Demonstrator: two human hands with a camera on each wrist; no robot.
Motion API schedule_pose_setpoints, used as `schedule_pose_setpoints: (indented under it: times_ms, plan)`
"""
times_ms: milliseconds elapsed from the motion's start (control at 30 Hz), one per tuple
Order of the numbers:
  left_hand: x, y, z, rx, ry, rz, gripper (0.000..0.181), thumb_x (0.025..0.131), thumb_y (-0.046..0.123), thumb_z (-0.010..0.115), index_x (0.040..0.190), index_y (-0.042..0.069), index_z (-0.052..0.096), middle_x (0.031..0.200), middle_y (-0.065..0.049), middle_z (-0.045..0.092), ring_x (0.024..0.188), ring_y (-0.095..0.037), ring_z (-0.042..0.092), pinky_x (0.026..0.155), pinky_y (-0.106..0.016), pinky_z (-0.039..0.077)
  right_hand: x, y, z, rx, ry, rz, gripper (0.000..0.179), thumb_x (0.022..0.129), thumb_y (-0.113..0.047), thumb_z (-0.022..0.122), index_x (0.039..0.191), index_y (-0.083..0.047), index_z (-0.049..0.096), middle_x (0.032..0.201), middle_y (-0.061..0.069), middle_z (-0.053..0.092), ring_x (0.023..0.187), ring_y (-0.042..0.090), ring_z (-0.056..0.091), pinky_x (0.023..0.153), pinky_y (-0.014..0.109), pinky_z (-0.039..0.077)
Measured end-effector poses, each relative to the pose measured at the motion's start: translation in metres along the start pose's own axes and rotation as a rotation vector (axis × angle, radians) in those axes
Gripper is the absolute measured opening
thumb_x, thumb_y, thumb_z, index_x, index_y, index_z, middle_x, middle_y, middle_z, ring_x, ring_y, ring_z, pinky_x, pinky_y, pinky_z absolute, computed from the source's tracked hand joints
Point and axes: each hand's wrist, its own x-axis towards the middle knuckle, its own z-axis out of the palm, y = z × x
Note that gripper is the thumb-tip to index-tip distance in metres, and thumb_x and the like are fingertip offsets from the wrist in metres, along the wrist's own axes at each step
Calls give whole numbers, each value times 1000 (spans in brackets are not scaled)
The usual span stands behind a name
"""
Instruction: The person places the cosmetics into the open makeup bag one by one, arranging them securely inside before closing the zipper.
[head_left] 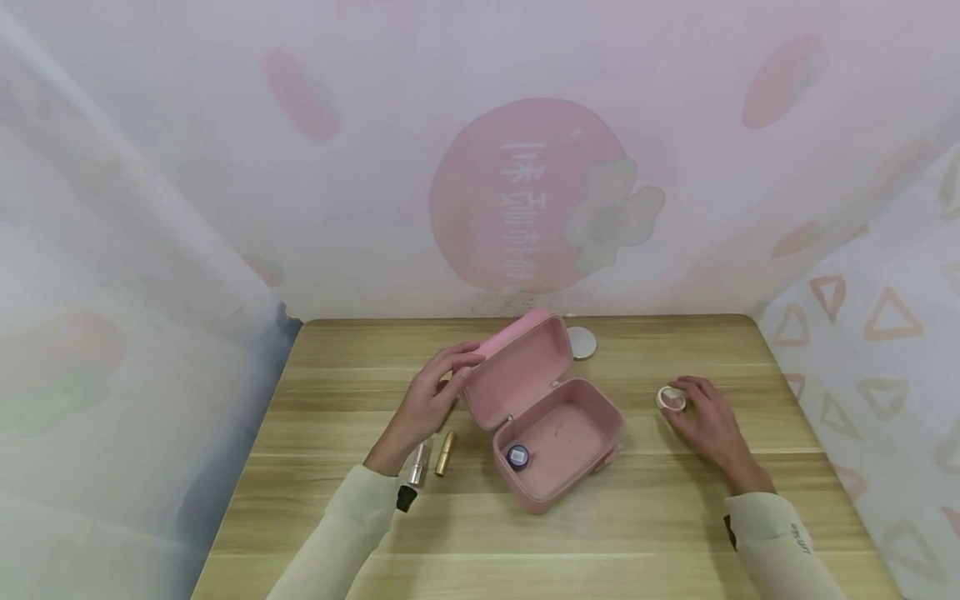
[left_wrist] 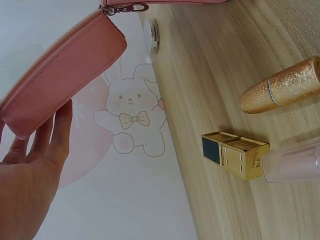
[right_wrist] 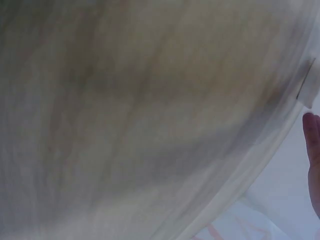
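Note:
A pink zip case point(head_left: 573, 442) lies opened on the wooden table, its lid point(head_left: 523, 375) tilted back. My left hand point(head_left: 431, 400) holds the lid at its left end; in the left wrist view the fingers reach beneath the lid's side. Inside the case, near its left corner, sits a small dark-rimmed round pot point(head_left: 518, 457) with a white label. To the right of the case, my right hand point(head_left: 708, 421) pinches a small round white-rimmed jar point(head_left: 671, 398) between thumb and fingers, low over the table. Only part of that hand shows at the right wrist view's edge.
By my left wrist lie a gold lipstick tube point(head_left: 446, 454) and a clear-and-gold lipstick point(left_wrist: 245, 157). Behind the case is a round silver-white compact point(head_left: 581, 342). Printed fabric walls point(head_left: 360, 208) stand along the table's back and sides.

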Motion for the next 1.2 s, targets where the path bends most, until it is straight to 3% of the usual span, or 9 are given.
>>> schedule_pose_setpoints:
  times_ms: [600,967,1200]
  plan:
    - [-1,3,0,-15,-1,-2,30,116,21,54,140,15,71,165,-5,53,149,-33,55,94,-23,60,-3,1,5,14,-96,108,55,92,-11,86,139,5,63,147,32,57,134,55,55,104,76,46]
    - [-1,5,0,-1,-3,-12,30,116,22,54,141,16,71,165,-5,54,149,-33,55,98,-32,62,-3,0,6,-6,-122,124,48,94,-12,84,135,3,65,145,34,60,134,57,55,106,77,46]
    - [0,4,-1,-2,-6,-10,30,117,21,54,141,16,71,165,-4,53,149,-32,55,97,-34,62,0,2,6,0,-125,138,42,94,-6,81,131,6,67,135,34,68,129,55,59,106,73,46]
